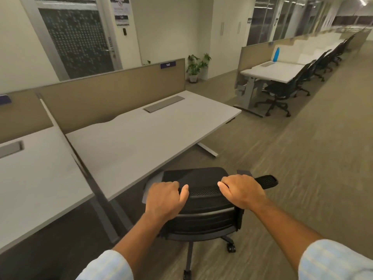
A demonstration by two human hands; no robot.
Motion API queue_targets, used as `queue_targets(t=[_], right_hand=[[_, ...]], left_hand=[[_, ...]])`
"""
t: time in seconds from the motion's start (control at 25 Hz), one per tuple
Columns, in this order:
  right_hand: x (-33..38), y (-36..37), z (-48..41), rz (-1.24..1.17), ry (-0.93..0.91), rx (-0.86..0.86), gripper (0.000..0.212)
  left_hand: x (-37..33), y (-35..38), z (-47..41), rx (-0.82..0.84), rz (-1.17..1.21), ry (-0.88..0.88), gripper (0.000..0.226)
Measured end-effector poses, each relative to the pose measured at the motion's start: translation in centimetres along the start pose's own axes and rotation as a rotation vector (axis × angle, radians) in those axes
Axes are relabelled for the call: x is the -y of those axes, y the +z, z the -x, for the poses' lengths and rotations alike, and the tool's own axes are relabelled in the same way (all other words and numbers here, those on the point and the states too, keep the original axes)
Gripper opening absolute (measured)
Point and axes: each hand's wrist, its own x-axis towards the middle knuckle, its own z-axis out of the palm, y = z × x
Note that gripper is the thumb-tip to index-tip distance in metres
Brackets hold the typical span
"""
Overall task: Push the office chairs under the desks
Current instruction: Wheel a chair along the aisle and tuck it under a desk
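A black mesh office chair (203,215) stands right in front of me, its seat just short of the front edge of a light grey desk (141,136). My left hand (164,199) grips the top of the chair's backrest on its left side. My right hand (241,190) grips the same top edge on its right side. One black armrest (266,180) sticks out to the right of my right hand. The chair's wheeled base (230,247) shows below the seat.
A tan divider panel (113,93) runs behind the desk, and a second desk (36,178) adjoins on the left. Far right, a row of desks (276,72) has several black chairs (284,91) tucked in. A potted plant (194,66) stands by the wall. Carpeted aisle lies to the right.
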Motion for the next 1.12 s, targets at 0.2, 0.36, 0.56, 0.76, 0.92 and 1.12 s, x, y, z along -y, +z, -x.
queue_targets(t=[0.2,0.36,0.56,0.76,0.92,1.12], right_hand=[[-5.2,-0.4,-7.7,-0.003,-0.095,0.038,0.048],[-9.2,0.2,-13.6,-0.001,-0.141,0.036,0.044],[-13.0,0.8,-21.1,0.005,-0.211,0.034,0.05],[-16.7,1.4,-28.1,-0.017,-0.318,0.039,0.048],[-19.0,1.9,-31.8,-0.015,-0.352,0.059,0.048],[-21.1,1.6,-36.6,-0.048,-0.405,0.08,0.053]], left_hand=[[0.5,0.4,-6.6,0.127,-0.023,0.028,0.064],[-0.8,1.5,-10.8,0.082,-0.003,-0.054,0.063],[-1.2,3.0,-16.6,0.07,0.012,-0.137,0.065],[-2.2,4.7,-21.9,0.048,-0.009,-0.243,0.073],[-3.2,5.9,-24.8,0.031,-0.017,-0.312,0.08],[-4.0,6.7,-28.6,0.011,-0.013,-0.373,0.074]])
